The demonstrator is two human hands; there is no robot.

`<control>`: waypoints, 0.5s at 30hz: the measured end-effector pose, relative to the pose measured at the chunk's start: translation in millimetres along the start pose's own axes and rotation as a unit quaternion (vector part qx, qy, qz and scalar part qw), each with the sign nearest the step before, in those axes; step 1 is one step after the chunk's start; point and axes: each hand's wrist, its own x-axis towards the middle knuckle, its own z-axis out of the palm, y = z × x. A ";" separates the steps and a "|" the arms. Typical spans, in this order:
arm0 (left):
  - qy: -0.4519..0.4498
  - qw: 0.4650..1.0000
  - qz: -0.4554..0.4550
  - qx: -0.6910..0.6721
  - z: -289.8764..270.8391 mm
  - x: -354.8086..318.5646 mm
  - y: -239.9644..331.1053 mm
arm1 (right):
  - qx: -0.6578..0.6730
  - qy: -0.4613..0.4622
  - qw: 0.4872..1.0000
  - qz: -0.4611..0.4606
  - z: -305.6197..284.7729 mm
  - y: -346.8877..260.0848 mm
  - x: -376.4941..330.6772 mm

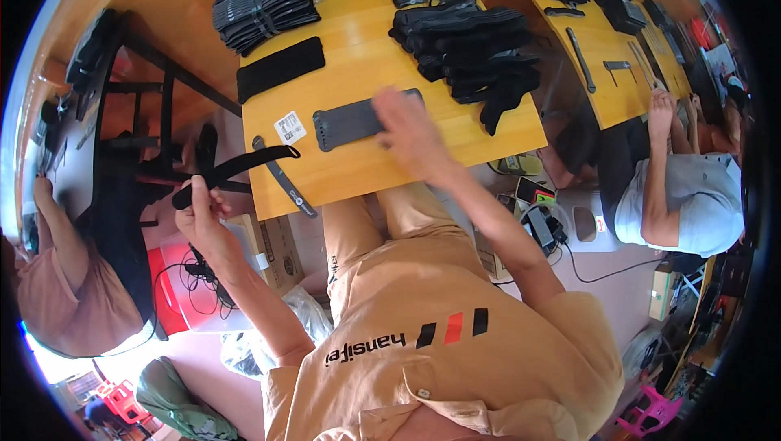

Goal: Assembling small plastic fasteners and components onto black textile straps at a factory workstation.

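L hand [203, 209] is pinching a black strap [246, 168] across the table's [350, 179] left edge; R hand [413, 138], approx. spread (blurred, contact unclear), is covering the grey panel [346, 126] table-centre, light flat pressure prob. suiting it best.

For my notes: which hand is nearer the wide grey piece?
Right. The right hand is over the wide grey piece; the left hand is to its left, past the table edge.
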 end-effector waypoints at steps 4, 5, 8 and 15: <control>-0.027 0.999 -0.026 0.026 12.1 -13.4 4.4 | -0.002 -0.145 0.989 -0.001 28.9 -24.6 -18.3; -0.022 0.999 -0.027 0.016 12.0 -16.5 5.4 | -0.027 -0.139 0.990 -0.009 31.1 -22.2 -22.0; -0.046 0.998 -0.016 0.031 0.1 -15.9 0.7 | -0.004 -0.153 0.988 -0.006 29.9 -18.0 -18.5; -0.081 0.996 -0.025 0.022 12.7 -37.9 10.3 | -0.045 -0.093 0.992 0.069 20.3 10.4 -33.6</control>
